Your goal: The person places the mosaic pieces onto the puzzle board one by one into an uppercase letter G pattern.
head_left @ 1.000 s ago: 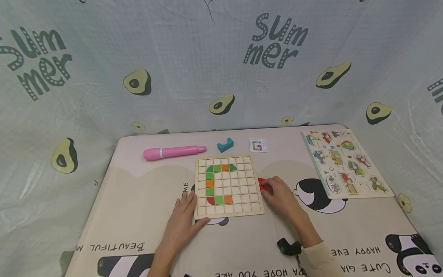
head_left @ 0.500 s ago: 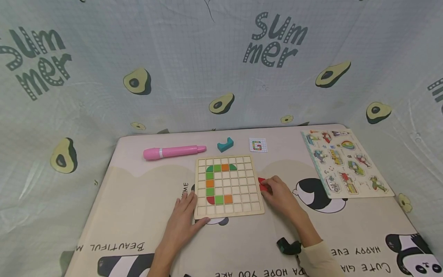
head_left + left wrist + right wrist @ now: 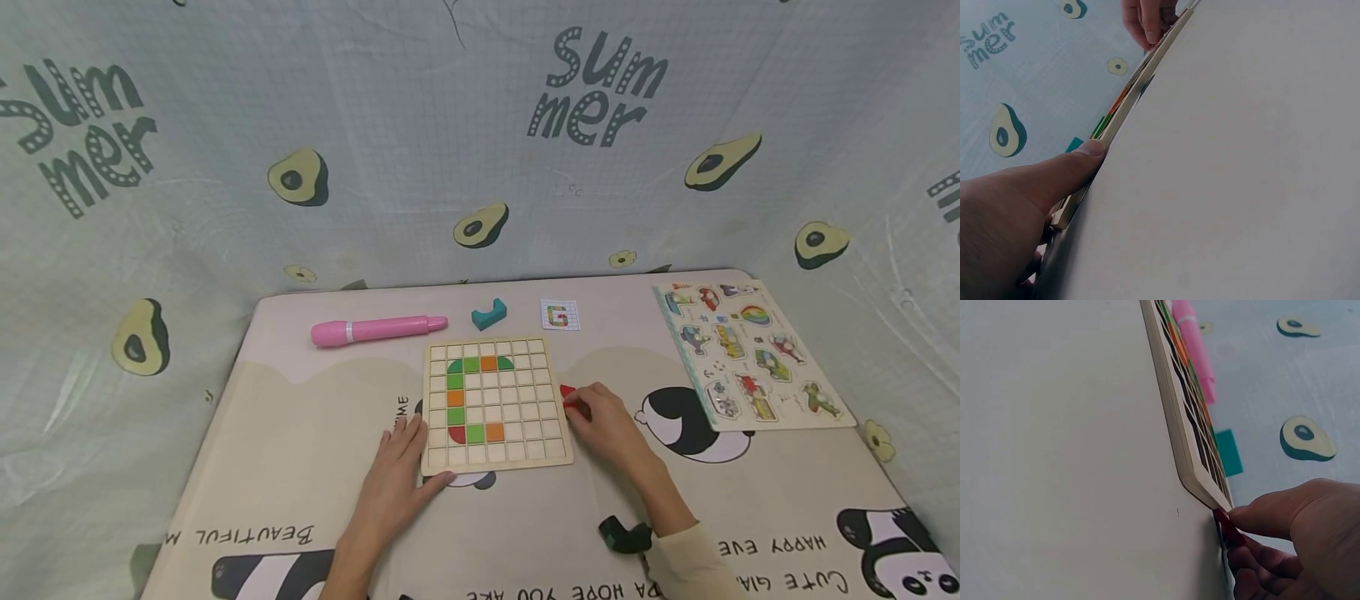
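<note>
A square wooden grid board (image 3: pixel 525 450) lies in the middle of the table. Green, orange and red tiles fill some of its cells in a C-like outline, with an orange tile (image 3: pixel 495 431) ending the lower row. My left hand (image 3: pixel 393 471) rests at the board's near left corner, fingers along the left side and thumb against the near edge. Just off the board's right edge, my right hand (image 3: pixel 606 425) pinches a red tile (image 3: pixel 1229 530) between thumb and fingers. Red (image 3: pixel 567 390) also shows beyond the fingertips; the fingers hide the rest.
Behind the board lie a pink pen-like stick (image 3: pixel 378 329), a teal arch block (image 3: pixel 489 314) and a small pattern card (image 3: pixel 559 315) printed with a G. A picture puzzle board (image 3: pixel 757 358) lies at the right. The patterned curtain (image 3: pixel 405 150) hangs behind the table.
My right fingers have closed over the lower red tile, so less red shows beside the board. My left hand and the board have stayed still.
</note>
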### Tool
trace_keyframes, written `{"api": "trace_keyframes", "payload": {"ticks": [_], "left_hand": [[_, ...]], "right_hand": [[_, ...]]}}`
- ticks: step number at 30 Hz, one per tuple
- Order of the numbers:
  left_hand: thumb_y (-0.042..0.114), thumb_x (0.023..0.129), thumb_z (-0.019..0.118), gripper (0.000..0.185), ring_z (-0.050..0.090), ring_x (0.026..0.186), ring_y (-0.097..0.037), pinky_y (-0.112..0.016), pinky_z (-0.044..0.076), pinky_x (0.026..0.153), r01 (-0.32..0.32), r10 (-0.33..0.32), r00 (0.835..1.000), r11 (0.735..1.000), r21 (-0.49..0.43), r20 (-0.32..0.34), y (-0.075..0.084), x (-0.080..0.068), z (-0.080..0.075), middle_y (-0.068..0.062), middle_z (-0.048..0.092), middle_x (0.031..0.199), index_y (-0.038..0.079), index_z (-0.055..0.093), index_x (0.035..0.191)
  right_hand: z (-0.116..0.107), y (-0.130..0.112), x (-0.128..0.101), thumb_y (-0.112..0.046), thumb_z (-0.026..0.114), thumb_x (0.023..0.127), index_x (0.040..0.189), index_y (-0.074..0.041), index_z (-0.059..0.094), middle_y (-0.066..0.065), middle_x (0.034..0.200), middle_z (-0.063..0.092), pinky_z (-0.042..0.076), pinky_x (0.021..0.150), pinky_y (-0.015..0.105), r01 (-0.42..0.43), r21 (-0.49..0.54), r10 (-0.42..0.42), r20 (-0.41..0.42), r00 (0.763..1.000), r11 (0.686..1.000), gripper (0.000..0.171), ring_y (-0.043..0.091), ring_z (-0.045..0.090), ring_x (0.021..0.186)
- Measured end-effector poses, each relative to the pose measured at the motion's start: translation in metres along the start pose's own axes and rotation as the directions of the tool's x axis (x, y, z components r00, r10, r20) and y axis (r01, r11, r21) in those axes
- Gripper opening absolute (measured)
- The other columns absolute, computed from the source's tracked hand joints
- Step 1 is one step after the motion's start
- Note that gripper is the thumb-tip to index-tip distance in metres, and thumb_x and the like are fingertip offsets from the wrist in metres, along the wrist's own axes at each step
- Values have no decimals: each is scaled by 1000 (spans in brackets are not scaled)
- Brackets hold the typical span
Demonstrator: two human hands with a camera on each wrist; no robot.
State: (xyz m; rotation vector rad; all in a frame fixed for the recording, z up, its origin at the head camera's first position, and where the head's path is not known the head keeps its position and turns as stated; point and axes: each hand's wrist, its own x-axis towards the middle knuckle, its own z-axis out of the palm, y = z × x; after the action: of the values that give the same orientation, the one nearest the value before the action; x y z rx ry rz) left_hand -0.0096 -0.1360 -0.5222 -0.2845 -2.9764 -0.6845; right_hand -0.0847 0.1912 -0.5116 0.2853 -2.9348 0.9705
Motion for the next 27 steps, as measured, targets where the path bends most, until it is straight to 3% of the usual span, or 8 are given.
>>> {"api": "trace_keyframes", "payload": {"ticks": [11, 22, 27], "left_hand": [[54, 82, 76, 91, 29, 152, -35, -49, 25, 128, 5, -5, 1000, 1000, 6, 6, 0, -1, -1, -15, 41, 159, 0, 46, 148], [55, 82, 76, 92, 29, 152, -35, -50, 25, 128, 7, -7, 1000, 1000, 3, 12, 0, -1, -1, -16, 41, 159, 0, 45, 148], [54, 82, 76, 91, 29, 152, -35, -50, 25, 128, 5, -5, 1000, 1000, 4, 9, 0, -1, -1, -16, 41, 159, 0, 46, 148]], "right_hand": [[-3, 2, -1, -6, 72, 88, 103, -5, 72, 5, 90, 64, 50, 65, 21, -2, 35, 0, 35, 999, 999, 15, 13, 55, 77], [-5, 5, -2, -7, 70, 92, 110, -5, 73, 4, 93, 63, 49, 68, 22, 49, 44, -54, 119, 991, 998, 19, 12, 52, 81], [-7, 3, -2, -6, 67, 93, 107, -4, 73, 5, 90, 61, 46, 64, 21, 66, 52, -70, 84, 994, 996, 15, 13, 49, 78]]}}
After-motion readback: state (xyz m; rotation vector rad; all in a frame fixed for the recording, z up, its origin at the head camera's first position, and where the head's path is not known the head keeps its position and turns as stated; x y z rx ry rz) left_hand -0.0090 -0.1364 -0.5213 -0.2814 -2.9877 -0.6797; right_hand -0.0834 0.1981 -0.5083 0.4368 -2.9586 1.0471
